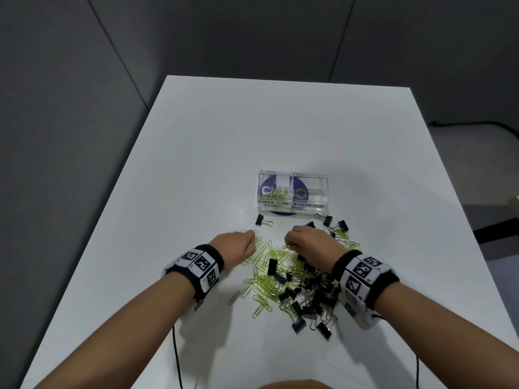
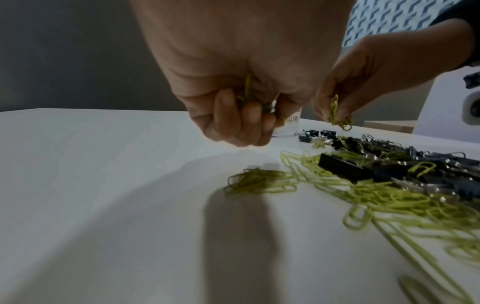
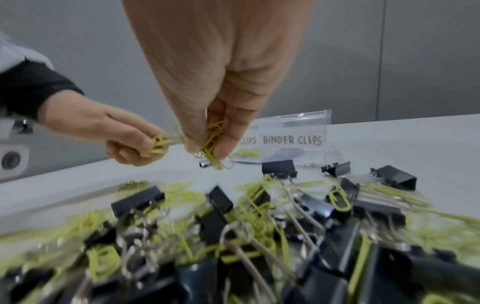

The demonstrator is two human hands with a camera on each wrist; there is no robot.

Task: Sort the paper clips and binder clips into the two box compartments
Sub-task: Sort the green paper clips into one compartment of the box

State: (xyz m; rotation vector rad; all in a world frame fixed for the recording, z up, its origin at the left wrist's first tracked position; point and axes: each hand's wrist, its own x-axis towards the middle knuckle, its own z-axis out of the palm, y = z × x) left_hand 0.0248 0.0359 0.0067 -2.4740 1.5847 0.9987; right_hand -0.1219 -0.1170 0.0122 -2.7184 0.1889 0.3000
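Clear, glossy plastic box (image 1: 293, 192), walls smooth and see-through, with hand-lettered labels on the front. Yellow-green paper clips (image 1: 262, 279) of thin bent wire with a smooth coloured coating, slightly shiny. Binder clips (image 3: 280, 168) with black bodies, faintly glossy, and handles of bare, shiny silver wire. White table (image 1: 196, 164), smooth and matt, with a soft sheen. Black knitted cloth wristbands (image 1: 217, 255) carrying flat, matt, white printed marker panels.
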